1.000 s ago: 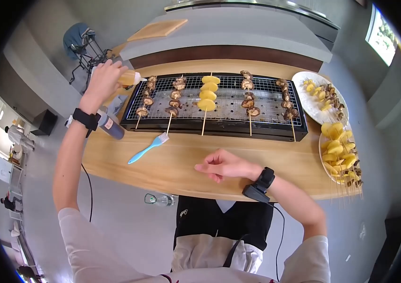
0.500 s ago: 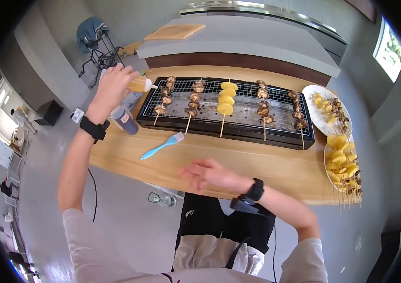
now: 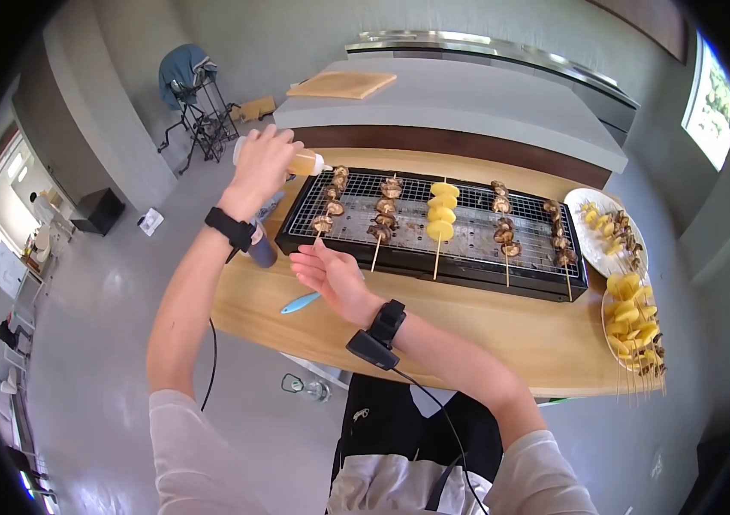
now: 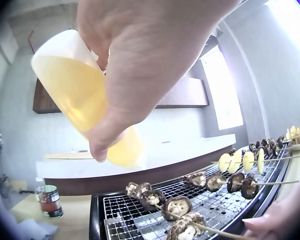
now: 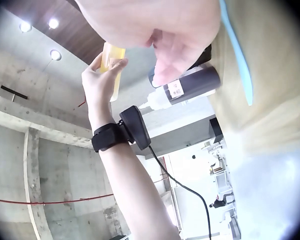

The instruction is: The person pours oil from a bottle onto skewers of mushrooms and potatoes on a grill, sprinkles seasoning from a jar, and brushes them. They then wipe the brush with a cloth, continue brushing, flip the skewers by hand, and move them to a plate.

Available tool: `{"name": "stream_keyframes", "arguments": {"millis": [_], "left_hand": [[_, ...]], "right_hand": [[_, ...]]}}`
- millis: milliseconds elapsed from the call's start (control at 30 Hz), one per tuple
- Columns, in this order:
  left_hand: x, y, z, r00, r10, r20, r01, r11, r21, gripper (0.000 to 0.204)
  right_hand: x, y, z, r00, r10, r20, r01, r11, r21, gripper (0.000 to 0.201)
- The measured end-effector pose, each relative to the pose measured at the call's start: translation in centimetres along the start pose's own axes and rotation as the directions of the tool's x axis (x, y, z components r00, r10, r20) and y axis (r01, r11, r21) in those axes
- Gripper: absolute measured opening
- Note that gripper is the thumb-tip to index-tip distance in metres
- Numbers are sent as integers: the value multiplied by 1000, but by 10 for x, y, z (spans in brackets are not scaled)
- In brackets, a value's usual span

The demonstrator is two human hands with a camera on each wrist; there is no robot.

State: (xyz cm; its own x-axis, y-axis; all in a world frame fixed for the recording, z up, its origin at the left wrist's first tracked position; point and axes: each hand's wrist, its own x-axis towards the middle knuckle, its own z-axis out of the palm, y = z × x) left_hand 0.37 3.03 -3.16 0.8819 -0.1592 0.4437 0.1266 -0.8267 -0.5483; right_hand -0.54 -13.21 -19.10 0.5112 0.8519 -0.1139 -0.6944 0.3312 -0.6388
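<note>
In the head view my left hand (image 3: 264,165) grips a squeeze bottle of yellow liquid (image 3: 306,162), tilted with its nozzle over the far end of the leftmost mushroom skewer (image 3: 335,208). The left wrist view shows the bottle (image 4: 72,90) slanting down, thumb pressed along it, above the mushrooms (image 4: 177,207). My right hand (image 3: 331,279) holds nothing, fingers extended, beside the near left corner of the grill (image 3: 434,273), close to that skewer's stick. Potato slices (image 3: 441,215) and more mushroom skewers lie across the rack.
A blue brush (image 3: 300,302) lies partly behind my right hand. A dark sauce bottle (image 3: 262,249) stands left of the grill. On the right are a white plate (image 3: 584,245) and a second plate heaped with skewers. A can (image 4: 51,201) stands beyond the grill's left end.
My right hand has moved left and up to the grill's corner, partly covering the brush. My left hand still holds the tilted bottle at the leftmost skewer. The head view has shifted.
</note>
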Motion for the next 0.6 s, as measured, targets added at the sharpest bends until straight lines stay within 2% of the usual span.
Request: {"name": "stream_keyframes", "arguments": {"millis": [133, 200, 300, 367, 400, 467, 600], "left_hand": [[2, 2, 8, 998, 38, 42, -40, 998, 41, 37], [-2, 2, 3, 998, 62, 24, -62, 997, 34, 38], [-17, 6, -23, 990, 138, -42, -139, 990, -20, 40], [-24, 9, -46, 981, 183, -60, -187, 979, -74, 49], [-25, 12, -52, 974, 217, -61, -221, 973, -64, 49], [-23, 13, -61, 989, 144, 44, -143, 989, -25, 50], [-5, 10, -50, 991, 136, -9, -135, 991, 4, 50]], "right_hand": [[4, -1, -10, 998, 26, 52, -27, 1000, 15, 31], [3, 3, -10, 999, 49, 23, -49, 999, 10, 29], [-3, 7, -4, 997, 75, -36, -75, 997, -7, 27], [-2, 8, -6, 998, 57, 6, -56, 997, -55, 27], [0, 10, -7, 999, 47, 27, -46, 999, -20, 28], [-1, 5, -3, 999, 39, 15, -39, 999, -23, 28], [-1, 3, -7, 998, 61, 12, -60, 997, -52, 29]]}}
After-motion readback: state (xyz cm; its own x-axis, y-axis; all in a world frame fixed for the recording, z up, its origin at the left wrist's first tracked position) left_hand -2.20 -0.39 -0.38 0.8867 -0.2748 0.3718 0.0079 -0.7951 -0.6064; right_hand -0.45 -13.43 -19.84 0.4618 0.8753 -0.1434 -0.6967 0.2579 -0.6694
